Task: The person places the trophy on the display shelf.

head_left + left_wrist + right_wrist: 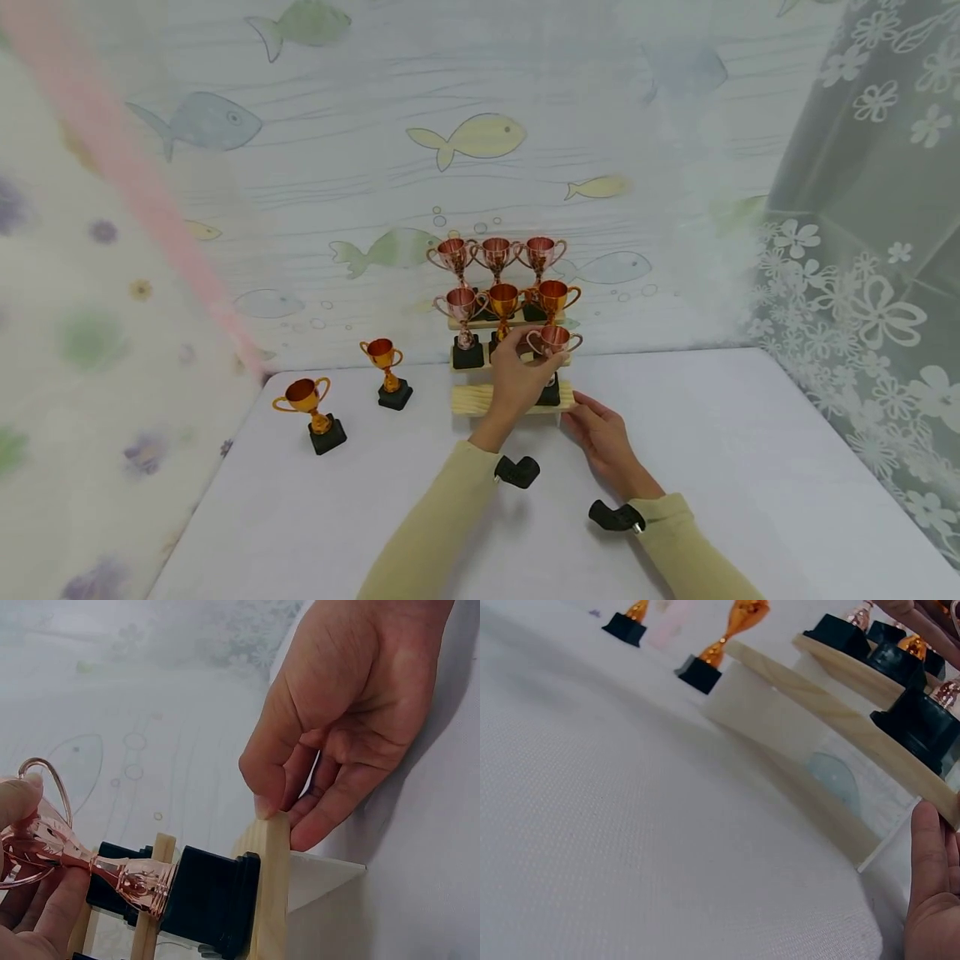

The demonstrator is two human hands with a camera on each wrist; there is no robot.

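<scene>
My left hand [517,379] grips a rose-gold trophy cup [555,340] around its bowl and stem. The black base [210,900] of that trophy stands at the right end of the lowest wooden step, as the left wrist view shows. My right hand [603,437] pinches the right end of this tiered display stand [474,400], thumb on the board's edge and fingers beneath it. Behind the left hand, the middle step carries a rose-gold trophy [462,312] at left and two gold ones, partly hidden. Rose-gold trophies [497,254] line the top step.
Two gold trophies stand on the white table [300,525] left of the stand: a nearer one [306,408] and a farther one [386,371]. A curtain with fish drawings [480,137] hangs behind the stand. Lace with white flowers [870,317] drapes at the right.
</scene>
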